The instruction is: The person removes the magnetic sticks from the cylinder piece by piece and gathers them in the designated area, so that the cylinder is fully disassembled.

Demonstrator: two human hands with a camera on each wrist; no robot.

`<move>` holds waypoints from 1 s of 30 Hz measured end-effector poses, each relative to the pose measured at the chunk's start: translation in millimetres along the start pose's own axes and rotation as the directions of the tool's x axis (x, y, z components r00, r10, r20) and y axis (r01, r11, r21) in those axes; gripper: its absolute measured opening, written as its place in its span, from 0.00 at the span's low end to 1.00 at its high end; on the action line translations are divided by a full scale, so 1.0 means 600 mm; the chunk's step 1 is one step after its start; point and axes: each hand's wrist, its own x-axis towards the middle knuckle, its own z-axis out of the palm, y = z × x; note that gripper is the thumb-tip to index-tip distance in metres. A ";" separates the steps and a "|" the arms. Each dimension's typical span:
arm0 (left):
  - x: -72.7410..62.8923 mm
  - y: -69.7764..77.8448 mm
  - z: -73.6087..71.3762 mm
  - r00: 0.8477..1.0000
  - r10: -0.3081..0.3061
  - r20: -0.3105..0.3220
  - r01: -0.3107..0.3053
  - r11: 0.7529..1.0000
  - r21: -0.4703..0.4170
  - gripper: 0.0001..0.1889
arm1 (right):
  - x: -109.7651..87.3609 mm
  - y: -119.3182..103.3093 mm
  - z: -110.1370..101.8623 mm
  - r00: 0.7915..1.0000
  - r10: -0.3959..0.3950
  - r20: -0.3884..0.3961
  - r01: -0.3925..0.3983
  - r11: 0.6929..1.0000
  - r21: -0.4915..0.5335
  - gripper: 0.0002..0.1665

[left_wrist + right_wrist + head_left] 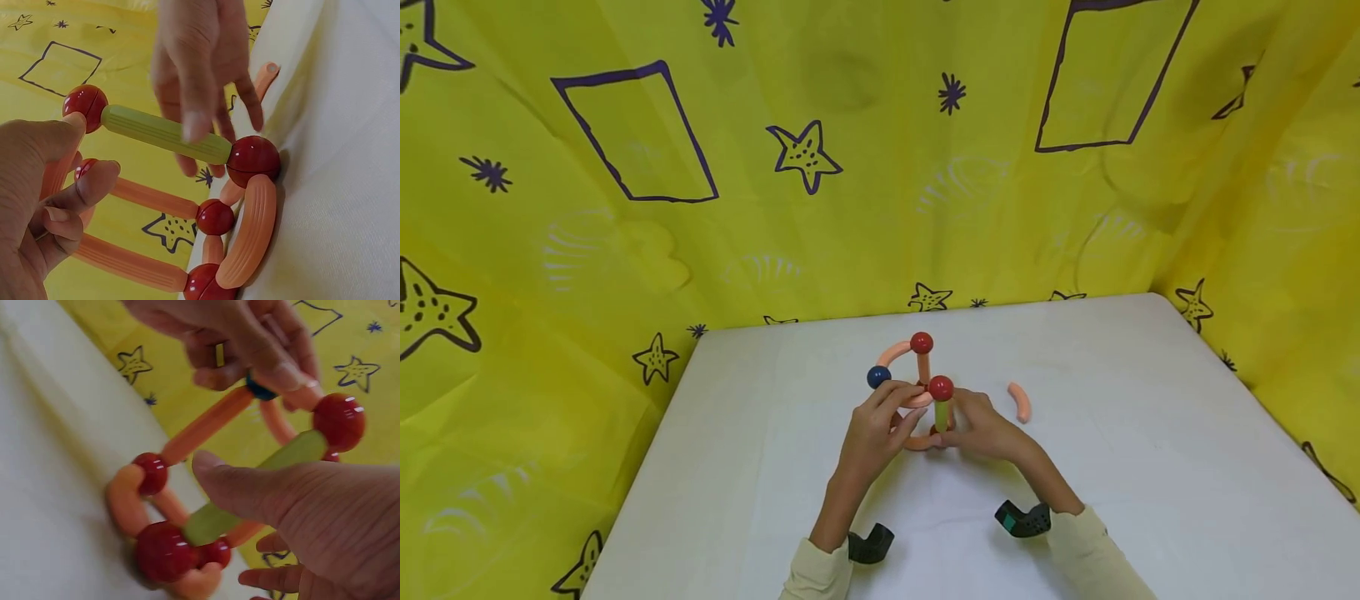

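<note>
A magnetic rod-and-ball frame stands on the table, with red balls (253, 161) joined by orange straight rods (140, 265) and curved rods (250, 231). One upright is a green rod (162, 134) topped by a red ball (941, 387). My left hand (872, 425) pinches a curved orange rod (916, 401) at the top, right beside that ball. A blue ball (878, 377) sits at an upper left corner. My right hand (988, 429) is around the green upright, its thumb (231, 487) across the rod and its fingers loosely extended behind.
A loose curved orange rod (1019, 402) lies to the right of the frame on the white table (745, 467). A yellow patterned curtain (880, 233) hangs behind the table and at its sides. Black camera mounts (872, 544) jut from both wrists.
</note>
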 end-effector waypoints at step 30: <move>0.003 0.008 0.012 0.999 -0.044 -0.010 0.045 0.996 0.071 0.13 | -0.009 -0.053 -0.024 0.950 -0.134 -0.282 0.162 0.984 0.078 0.24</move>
